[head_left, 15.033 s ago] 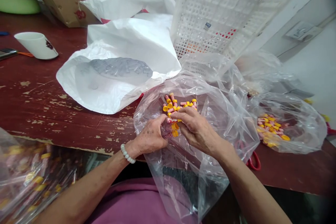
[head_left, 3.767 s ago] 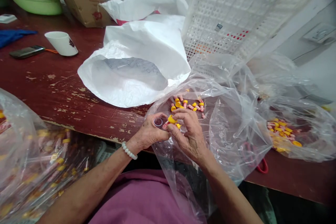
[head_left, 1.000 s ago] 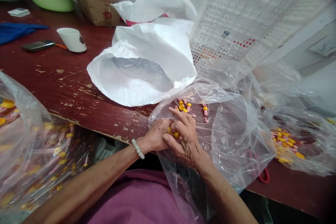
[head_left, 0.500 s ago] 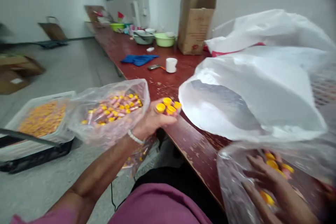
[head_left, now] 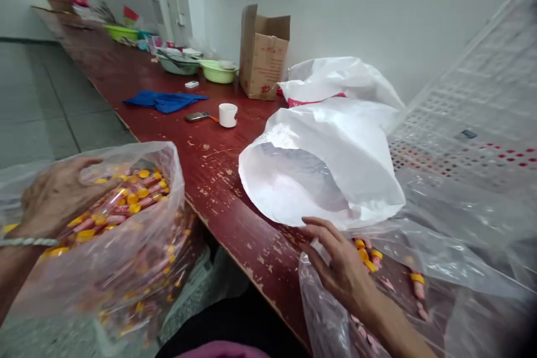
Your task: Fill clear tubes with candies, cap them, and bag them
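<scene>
My left hand (head_left: pixel 59 193) is over the mouth of a clear plastic bag (head_left: pixel 178 170) at the left. Its thumb and fingers are spread above a heap of small pink tubes with yellow caps (head_left: pixel 138 193), and no tube shows in its grasp. On the right, my right hand (head_left: pixel 339 263) reaches across the near edge of another clear plastic bag (head_left: pixel 323 313), fingers apart and holding nothing. A few yellow-capped pink tubes (head_left: pixel 418 285) lie inside that bag. Just beyond the fingertips lies a white sack (head_left: pixel 369 162) with its mouth facing me.
The long red table (head_left: pixel 218 201) has chipped paint. A white cup (head_left: pixel 228 115), a dark phone-like device (head_left: pixel 197 116) and a blue cloth (head_left: pixel 163 100) lie farther back. Behind them stand a cardboard box (head_left: pixel 268 61) and green basins (head_left: pixel 218 72). A white perforated crate (head_left: pixel 465 123) leans at the right.
My left hand has let go of several yellow-capped tubes and moved left over the bag. My right hand has come out of the right bag's contents toward its edge. The view has turned right.
</scene>
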